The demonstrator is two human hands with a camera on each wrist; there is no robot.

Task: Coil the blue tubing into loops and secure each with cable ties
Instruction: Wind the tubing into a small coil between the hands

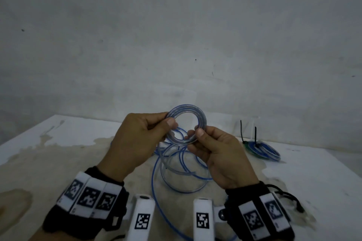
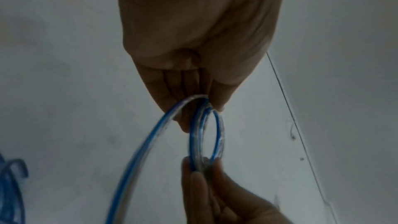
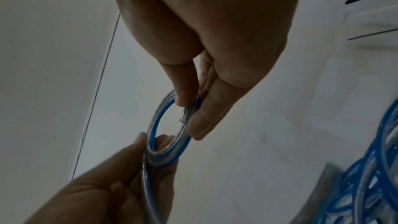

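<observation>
I am pinching the small coil (image 1: 187,124) between left hand (image 1: 135,143) and right hand (image 1: 215,154), keeping its springy loops stacked for tying.

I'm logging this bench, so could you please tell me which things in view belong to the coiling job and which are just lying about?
In use:
- small coil, pinched by left hand and right hand
- loose blue tubing
- finished coils with black cable ties

Lying about:
- stained white table
</observation>
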